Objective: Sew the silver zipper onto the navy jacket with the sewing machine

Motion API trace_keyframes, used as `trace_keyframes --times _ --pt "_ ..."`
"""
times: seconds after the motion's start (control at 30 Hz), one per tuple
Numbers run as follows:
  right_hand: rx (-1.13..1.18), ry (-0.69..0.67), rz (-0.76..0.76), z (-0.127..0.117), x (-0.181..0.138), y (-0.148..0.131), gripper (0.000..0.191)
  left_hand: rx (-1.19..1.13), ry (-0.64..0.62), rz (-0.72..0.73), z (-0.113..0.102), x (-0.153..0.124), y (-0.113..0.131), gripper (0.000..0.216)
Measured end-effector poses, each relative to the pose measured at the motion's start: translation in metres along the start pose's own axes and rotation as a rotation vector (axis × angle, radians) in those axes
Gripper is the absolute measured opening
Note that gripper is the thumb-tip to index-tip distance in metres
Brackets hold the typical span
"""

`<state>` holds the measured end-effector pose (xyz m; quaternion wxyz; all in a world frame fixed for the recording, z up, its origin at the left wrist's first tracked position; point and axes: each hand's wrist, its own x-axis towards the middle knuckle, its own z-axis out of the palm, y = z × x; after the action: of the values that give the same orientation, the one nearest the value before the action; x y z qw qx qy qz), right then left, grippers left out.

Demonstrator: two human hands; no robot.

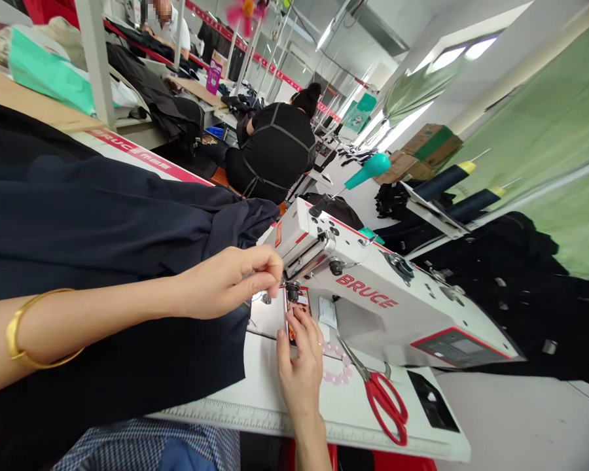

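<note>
My left hand [248,278], a gold bangle on its wrist, is raised beside the needle end of a white sewing machine [363,288]. Its fingers are curled with thumb and forefinger together; anything between them is too small to make out. My right hand [302,356] rests palm down on the machine bed, fingers stretched and slightly apart. Its fingertips touch or lie by a patterned orange-and-red piece [292,332] near the needle, partly hidden by the hand. Dark navy cloth [127,222] covers the left side of the table and passes beneath my left forearm.
Red-handled scissors [385,402] and a pink bead bracelet [341,373] lie right of my right hand. A ruler strip [226,411] runs along the table's front edge. A teal-handled tool [368,171] stands on the machine head. Another person [279,147] sits ahead, back turned.
</note>
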<state>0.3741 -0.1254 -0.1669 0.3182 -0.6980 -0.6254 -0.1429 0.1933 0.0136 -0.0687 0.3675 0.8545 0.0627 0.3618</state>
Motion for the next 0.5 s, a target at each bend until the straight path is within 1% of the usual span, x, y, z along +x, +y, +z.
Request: trace_keyframes --times 0.07,0.1,0.17,0.2,0.23,0.3,0.37,0.4,0.47,0.5 --pt "0.002 -0.018 0.007 0.001 -0.002 0.001 0.026 -0.022 -0.069 -0.091 -0.005 -0.005 0.003 0.015" --pt "0.004 -0.022 0.006 0.001 -0.004 0.001 0.026 0.017 -0.112 -0.109 -0.006 -0.006 0.002 0.015" --pt "0.007 -0.029 0.0 0.001 -0.006 0.002 0.026 0.169 -0.167 -0.086 -0.006 -0.008 -0.004 0.015" --pt "0.006 -0.028 -0.005 0.002 -0.007 0.003 0.026 0.263 -0.153 -0.046 -0.005 -0.007 -0.009 0.014" --pt "0.003 -0.027 -0.008 0.003 -0.007 0.002 0.026 0.358 -0.103 0.007 -0.003 -0.006 -0.013 0.012" --pt "-0.011 -0.029 -0.019 0.007 -0.008 0.001 0.026 0.522 0.071 0.117 0.003 0.0 -0.023 0.013" --pt "-0.047 -0.031 -0.045 0.011 -0.008 0.0 0.026 0.631 0.243 0.192 0.01 0.01 -0.031 0.023" --pt "-0.077 -0.031 -0.068 0.013 -0.007 0.0 0.026 0.669 0.304 0.218 0.014 0.015 -0.034 0.027" --pt "-0.165 -0.026 -0.096 0.017 -0.005 0.003 0.028 0.706 0.362 0.26 0.02 0.026 -0.039 0.026" --pt "-0.223 -0.023 -0.071 0.017 -0.003 0.006 0.031 0.705 0.365 0.281 0.022 0.03 -0.041 0.023"
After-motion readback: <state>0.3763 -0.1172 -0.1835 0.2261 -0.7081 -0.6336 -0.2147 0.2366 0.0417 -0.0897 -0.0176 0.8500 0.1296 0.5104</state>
